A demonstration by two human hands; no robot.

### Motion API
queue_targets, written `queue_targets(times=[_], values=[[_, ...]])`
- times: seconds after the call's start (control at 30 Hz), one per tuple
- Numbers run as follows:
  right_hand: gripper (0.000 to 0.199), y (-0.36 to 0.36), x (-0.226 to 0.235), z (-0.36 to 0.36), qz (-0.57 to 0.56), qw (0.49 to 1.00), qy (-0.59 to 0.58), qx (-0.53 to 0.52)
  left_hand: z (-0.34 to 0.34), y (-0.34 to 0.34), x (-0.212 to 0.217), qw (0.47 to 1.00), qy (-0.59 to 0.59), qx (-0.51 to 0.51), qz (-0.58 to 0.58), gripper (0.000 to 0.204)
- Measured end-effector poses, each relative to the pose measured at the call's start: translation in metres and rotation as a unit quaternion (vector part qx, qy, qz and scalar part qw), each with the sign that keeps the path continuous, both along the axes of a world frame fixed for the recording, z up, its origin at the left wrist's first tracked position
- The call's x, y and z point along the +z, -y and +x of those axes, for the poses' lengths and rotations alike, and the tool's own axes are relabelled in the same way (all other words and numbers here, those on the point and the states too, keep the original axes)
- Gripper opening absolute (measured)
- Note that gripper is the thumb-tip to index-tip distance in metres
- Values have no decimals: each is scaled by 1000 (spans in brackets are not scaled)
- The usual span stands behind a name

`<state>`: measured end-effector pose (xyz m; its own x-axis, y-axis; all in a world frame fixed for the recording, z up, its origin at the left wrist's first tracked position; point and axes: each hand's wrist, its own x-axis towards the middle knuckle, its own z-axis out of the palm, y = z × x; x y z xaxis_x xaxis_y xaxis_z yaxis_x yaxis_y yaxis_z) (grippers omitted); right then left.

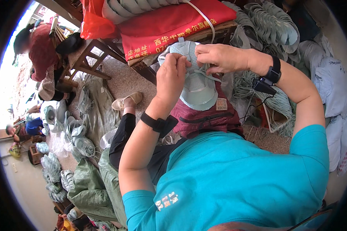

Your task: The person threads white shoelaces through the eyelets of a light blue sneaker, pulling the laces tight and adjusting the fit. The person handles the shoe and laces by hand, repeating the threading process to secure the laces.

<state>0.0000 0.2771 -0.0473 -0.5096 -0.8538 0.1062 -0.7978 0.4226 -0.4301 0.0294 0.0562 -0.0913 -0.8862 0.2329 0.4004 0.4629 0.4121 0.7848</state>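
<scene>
A pale mint shoe upper (pixel 198 90), with mesh panels and a rounded toe, lies over my lap with its toe toward me. My left hand (pixel 171 75) is closed at the upper's left edge, fingertips pinched together near the eyelets. Across from it, my right hand (pixel 223 57) has its fingers bent and closed against the upper's right edge. A thin pale shoelace (pixel 208 76) crosses the upper and runs out below my right fingers. What exactly lies between the fingertips is hidden. Beneath the upper is a dark red cloth (pixel 204 115) with a zip.
A red printed bag (pixel 173 25) covers the bench ahead, with stacked shoe uppers (pixel 138 5) on it. More uppers (pixel 272 27) and bundled pale laces (pixel 273 104) lie at right. Green sacks (pixel 90 181) and piled uppers fill the left. Another person (pixel 42 50) sits at far left.
</scene>
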Motion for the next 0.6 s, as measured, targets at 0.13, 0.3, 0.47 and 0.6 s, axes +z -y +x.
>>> queue_targets(times=[0.13, 0.3, 0.47, 0.6], values=[[32, 4, -6, -3, -35, 998, -47, 31, 0, -1, 0, 1000, 5, 9, -16, 14], [21, 8, -7, -4, -47, 999, 4, -5, 1, -2, 5, 999, 33, 16, 18, 15], [24, 23, -10, 9, 17, 991, -29, -130, 0, -4, 4, 999, 35, 24, 25, 15], [24, 32, -4, 17, -33, 971, 89, -221, 1, -4, -1, 999, 24, 34, 18, 15]])
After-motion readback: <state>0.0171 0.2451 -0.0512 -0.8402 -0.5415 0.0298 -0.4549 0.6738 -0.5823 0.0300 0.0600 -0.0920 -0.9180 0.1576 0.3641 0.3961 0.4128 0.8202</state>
